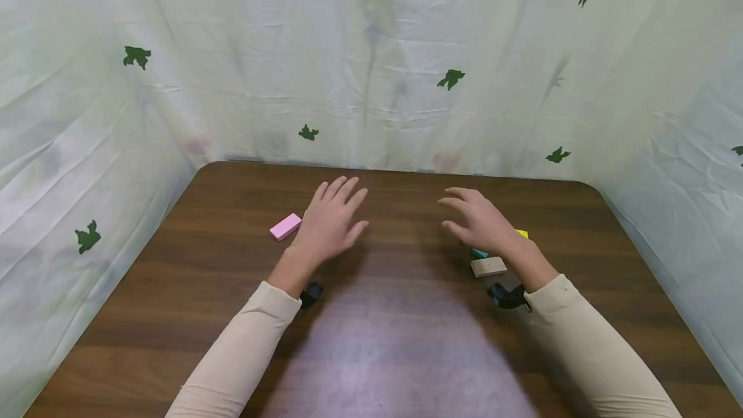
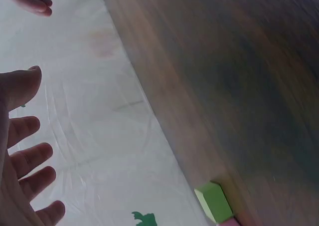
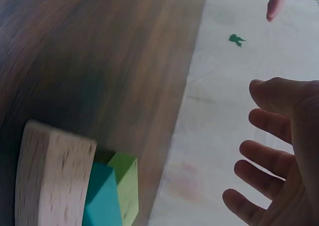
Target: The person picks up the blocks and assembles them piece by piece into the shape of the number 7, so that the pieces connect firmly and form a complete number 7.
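Note:
My left hand (image 1: 332,221) hovers over the left part of the wooden table with its fingers spread, holding nothing. Just left of it lies a pink block (image 1: 286,227); in the left wrist view a green block (image 2: 213,202) touches its end. The right hand (image 1: 478,219) is held above the table's right side, fingers apart and slightly bent, and grips nothing. Near that wrist are a plain wood block (image 1: 489,267), a teal block (image 1: 479,253) and a yellow block (image 1: 522,233), partly hidden by the arm. The right wrist view shows a yellow-green block (image 3: 128,186) beside the teal one.
The brown table (image 1: 371,328) has rounded far corners. A pale curtain (image 1: 371,82) with green leaf prints stands right behind it and along both sides. Each wrist wears a dark camera (image 1: 506,296) on a strap.

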Available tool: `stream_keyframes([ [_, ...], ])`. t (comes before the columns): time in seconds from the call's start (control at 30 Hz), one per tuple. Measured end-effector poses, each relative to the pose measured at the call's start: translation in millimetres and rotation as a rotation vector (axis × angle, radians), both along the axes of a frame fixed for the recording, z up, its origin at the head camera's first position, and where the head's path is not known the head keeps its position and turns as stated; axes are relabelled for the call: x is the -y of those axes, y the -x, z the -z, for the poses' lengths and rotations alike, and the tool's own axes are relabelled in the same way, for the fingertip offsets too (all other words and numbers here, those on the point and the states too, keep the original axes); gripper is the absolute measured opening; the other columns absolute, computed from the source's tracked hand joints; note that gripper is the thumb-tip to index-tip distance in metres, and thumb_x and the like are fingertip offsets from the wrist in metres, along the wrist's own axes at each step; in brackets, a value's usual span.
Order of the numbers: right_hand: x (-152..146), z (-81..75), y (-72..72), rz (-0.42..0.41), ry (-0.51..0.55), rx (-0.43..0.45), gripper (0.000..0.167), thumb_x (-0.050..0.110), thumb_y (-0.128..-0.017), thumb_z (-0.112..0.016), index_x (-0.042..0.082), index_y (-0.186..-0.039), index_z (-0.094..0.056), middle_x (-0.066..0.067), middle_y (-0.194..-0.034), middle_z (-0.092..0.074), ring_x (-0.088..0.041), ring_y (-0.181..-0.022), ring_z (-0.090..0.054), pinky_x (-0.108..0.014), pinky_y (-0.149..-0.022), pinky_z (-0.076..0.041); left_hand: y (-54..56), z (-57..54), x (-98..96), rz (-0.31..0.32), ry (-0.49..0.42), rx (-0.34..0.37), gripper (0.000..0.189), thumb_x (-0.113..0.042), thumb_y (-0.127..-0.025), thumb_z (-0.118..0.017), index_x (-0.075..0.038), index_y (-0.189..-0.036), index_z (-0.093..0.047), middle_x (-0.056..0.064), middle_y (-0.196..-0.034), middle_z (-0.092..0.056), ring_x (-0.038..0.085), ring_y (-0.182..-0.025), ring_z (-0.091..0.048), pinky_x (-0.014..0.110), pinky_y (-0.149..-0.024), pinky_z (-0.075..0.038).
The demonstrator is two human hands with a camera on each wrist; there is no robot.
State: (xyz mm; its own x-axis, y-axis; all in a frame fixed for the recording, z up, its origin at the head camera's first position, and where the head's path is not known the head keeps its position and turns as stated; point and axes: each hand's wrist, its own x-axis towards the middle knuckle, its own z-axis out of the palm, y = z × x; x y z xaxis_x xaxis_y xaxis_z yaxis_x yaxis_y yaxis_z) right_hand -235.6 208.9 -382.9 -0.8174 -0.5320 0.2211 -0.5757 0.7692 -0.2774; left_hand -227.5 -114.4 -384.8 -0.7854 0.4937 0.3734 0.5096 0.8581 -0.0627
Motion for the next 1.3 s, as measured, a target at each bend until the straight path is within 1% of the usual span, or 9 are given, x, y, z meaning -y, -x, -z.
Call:
stream_keyframes([
  [0.2, -10.6, -5.1, -2.9, 0.011, -0.039, 0.03, 0.05, 0.026, -0.095, -0.067, 0.008, -0.14, -0.055, -0.021, -0.149, -0.046, -0.041, -0.137, -0.043, -0.059, -0.11, -0.038, 0.1, -0.1, 6.1, 0.042, 0.006, -0.024, 0.057, -0.038, -0.092, -0.067, -0.01, -0.14, -0.055, 0.015, -0.151, -0.049, 0.034, -0.139, -0.044, 0.053, -0.116, -0.034],
  [0.3, -18.2, -6.4, -4.4, 0.023, -0.055, 0.034, 0.051, 0.025, -0.094, -0.067, 0.007, -0.14, -0.054, -0.022, -0.149, -0.046, -0.042, -0.137, -0.042, -0.059, -0.11, -0.038, 0.5, 0.5, 8.7, 0.06, -0.003, -0.033, 0.056, -0.037, -0.091, -0.068, -0.01, -0.138, -0.056, 0.015, -0.149, -0.05, 0.035, -0.138, -0.046, 0.053, -0.114, -0.036],
  [0.5, -45.6, -2.4, -11.1, 0.057, -0.075, 0.038, 0.051, 0.022, -0.094, -0.068, 0.004, -0.14, -0.054, -0.023, -0.148, -0.045, -0.044, -0.134, -0.043, -0.06, -0.106, -0.041, 1.2, 4.1, 14.2, 0.096, -0.024, -0.042, 0.052, -0.036, -0.093, -0.066, -0.008, -0.136, -0.057, 0.016, -0.147, -0.052, 0.036, -0.135, -0.049, 0.053, -0.109, -0.042],
  [0.63, -64.0, 3.7, -18.7, 0.077, -0.076, 0.044, 0.049, 0.018, -0.092, -0.068, 0.004, -0.138, -0.056, -0.025, -0.147, -0.046, -0.046, -0.133, -0.044, -0.062, -0.105, -0.041, -0.3, 5.9, 19.8, 0.086, -0.03, -0.008, 0.052, -0.035, -0.094, -0.064, -0.007, -0.138, -0.057, 0.016, -0.148, -0.052, 0.036, -0.137, -0.049, 0.052, -0.109, -0.042],
  [0.73, -72.1, 8.8, -23.7, 0.077, -0.077, 0.062, 0.048, 0.018, -0.093, -0.068, 0.003, -0.137, -0.057, -0.026, -0.147, -0.045, -0.048, -0.133, -0.043, -0.064, -0.105, -0.04, -0.6, 8.3, 23.4, 0.069, -0.025, 0.02, 0.053, -0.035, -0.095, -0.064, -0.007, -0.139, -0.056, 0.016, -0.149, -0.051, 0.036, -0.138, -0.048, 0.053, -0.11, -0.042],
  [0.8, -76.0, 11.7, -26.4, 0.08, -0.081, 0.074, 0.048, 0.017, -0.093, -0.068, 0.003, -0.137, -0.057, -0.026, -0.147, -0.045, -0.048, -0.133, -0.043, -0.064, -0.105, -0.04, -0.2, 10.3, 24.0, 0.069, -0.02, 0.032, 0.053, -0.035, -0.095, -0.063, -0.008, -0.14, -0.056, 0.016, -0.149, -0.05, 0.036, -0.138, -0.047, 0.053, -0.11, -0.042],
  [0.93, -80.2, 14.6, -29.2, 0.082, -0.084, 0.061, 0.049, 0.015, -0.091, -0.07, 0.002, -0.137, -0.057, -0.027, -0.146, -0.047, -0.048, -0.132, -0.044, -0.064, -0.105, -0.04, 0.0, 13.0, 22.5, 0.082, -0.024, 0.033, 0.053, -0.034, -0.095, -0.064, -0.008, -0.14, -0.056, 0.016, -0.149, -0.05, 0.036, -0.138, -0.047, 0.053, -0.11, -0.042],
  [1.13, -81.8, 15.6, -27.3, 0.073, -0.08, 0.036, 0.05, 0.015, -0.09, -0.071, 0.0, -0.136, -0.057, -0.028, -0.144, -0.049, -0.048, -0.131, -0.045, -0.063, -0.104, -0.041, -0.5, 15.1, 22.5, 0.072, -0.026, 0.02, 0.052, -0.033, -0.094, -0.065, -0.007, -0.138, -0.057, 0.016, -0.148, -0.052, 0.036, -0.138, -0.048, 0.052, -0.111, -0.041],
  [1.3, -79.9, 19.8, -27.4, 0.063, -0.068, 0.02, 0.05, 0.014, -0.089, -0.072, -0.001, -0.134, -0.058, -0.029, -0.141, -0.051, -0.049, -0.128, -0.047, -0.063, -0.103, -0.042, -1.7, 18.5, 19.9, 0.087, -0.033, 0.024, 0.052, -0.033, -0.093, -0.066, -0.007, -0.137, -0.058, 0.016, -0.146, -0.053, 0.036, -0.137, -0.049, 0.053, -0.109, -0.042],
])
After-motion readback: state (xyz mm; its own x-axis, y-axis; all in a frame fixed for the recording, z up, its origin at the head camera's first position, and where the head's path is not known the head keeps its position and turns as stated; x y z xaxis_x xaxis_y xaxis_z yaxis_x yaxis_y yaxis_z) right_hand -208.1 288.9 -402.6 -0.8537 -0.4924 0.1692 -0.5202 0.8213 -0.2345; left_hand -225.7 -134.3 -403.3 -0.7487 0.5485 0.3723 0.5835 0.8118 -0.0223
